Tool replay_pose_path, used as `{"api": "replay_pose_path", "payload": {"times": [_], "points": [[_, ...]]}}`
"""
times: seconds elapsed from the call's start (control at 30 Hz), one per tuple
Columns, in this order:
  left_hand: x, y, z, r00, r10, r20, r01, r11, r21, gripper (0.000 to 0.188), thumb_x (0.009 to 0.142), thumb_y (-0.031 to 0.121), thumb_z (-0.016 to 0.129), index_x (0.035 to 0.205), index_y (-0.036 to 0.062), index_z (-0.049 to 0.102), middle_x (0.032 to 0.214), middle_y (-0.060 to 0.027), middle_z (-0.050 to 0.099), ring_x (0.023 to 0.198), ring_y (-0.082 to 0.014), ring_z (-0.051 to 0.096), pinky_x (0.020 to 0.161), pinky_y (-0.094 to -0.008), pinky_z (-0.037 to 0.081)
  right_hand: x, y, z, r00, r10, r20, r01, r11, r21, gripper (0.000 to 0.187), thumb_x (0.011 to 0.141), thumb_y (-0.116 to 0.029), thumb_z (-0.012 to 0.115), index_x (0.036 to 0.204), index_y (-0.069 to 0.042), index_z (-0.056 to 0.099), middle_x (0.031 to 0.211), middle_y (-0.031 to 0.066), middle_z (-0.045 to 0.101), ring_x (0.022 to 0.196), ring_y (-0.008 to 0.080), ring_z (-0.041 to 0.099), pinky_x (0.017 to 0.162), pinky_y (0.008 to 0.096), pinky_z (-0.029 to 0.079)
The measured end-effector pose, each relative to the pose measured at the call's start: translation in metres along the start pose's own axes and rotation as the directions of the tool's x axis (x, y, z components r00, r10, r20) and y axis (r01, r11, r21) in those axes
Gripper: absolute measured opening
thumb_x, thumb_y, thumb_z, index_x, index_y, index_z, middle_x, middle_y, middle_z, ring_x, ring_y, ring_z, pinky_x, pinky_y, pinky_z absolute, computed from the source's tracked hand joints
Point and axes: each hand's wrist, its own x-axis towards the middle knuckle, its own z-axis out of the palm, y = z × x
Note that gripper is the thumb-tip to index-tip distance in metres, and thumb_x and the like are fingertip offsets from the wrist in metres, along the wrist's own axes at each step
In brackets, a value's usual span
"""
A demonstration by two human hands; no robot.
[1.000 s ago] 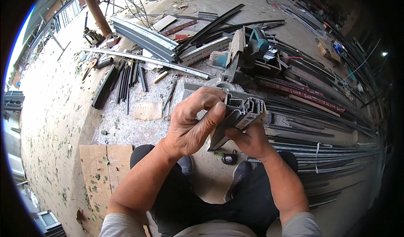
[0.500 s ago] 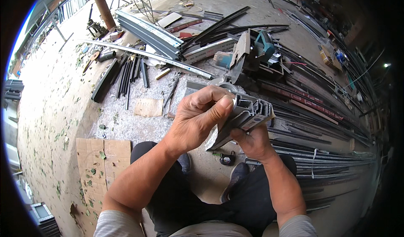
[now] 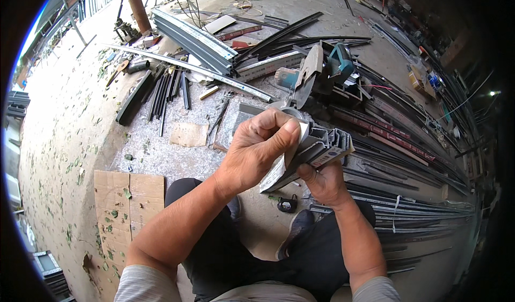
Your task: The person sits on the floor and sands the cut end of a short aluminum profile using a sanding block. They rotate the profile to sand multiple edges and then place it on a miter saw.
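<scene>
The left hand [image 3: 263,149] tightly pinches film [image 3: 276,171], seemingly peeling the metal bar [image 3: 308,159]; the next pull needs the right hand [image 3: 325,184], gripping it, fingers hidden, steady.

Both hands [image 3: 256,147] [image 3: 326,184] curled, close together

Metal workshop (leaf-strewn floor [image 3: 59,135]); power saw [image 3: 311,66], stacked profiles [image 3: 197,42]

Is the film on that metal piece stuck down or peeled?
Partly peeled: the left hand pinches pale film lifted from the metal profile.
</scene>
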Motion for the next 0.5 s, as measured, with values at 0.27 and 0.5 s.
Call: {"api": "replay_pose_path", "payload": {"times": [0.27,0.5], "points": [[0.0009,-0.0016,-0.0051,0.999,-0.003,0.036,0.005,0.999,-0.034,0.027,0.115,0.029,0.063,0.106,0.0038,0.069,0.092,-0.0037,0.072,0.081,-0.0100,0.068,0.072,-0.0285,0.059,-0.0012,0.0092,-0.0022,1.000,0.017,0.006,-0.017,1.000,0.013,0.057,0.102,-0.052,0.079,0.128,-0.001,0.071,0.115,0.0065,0.077,0.106,0.0191,0.071,0.094,0.0352,0.056],[-0.0015,0.0023,0.0002,1.000,0.006,-0.005,-0.006,0.999,0.040,0.027,0.115,0.029,0.063,0.111,0.0029,0.066,0.102,-0.0074,0.072,0.080,-0.0104,0.070,0.072,-0.0289,0.060,0.0012,0.0093,-0.0022,0.998,-0.056,-0.014,0.056,0.998,-0.016,0.052,0.103,-0.049,0.078,0.124,-0.002,0.074,0.113,0.0082,0.079,0.104,0.0224,0.075,0.091,0.0368,0.058]]}}
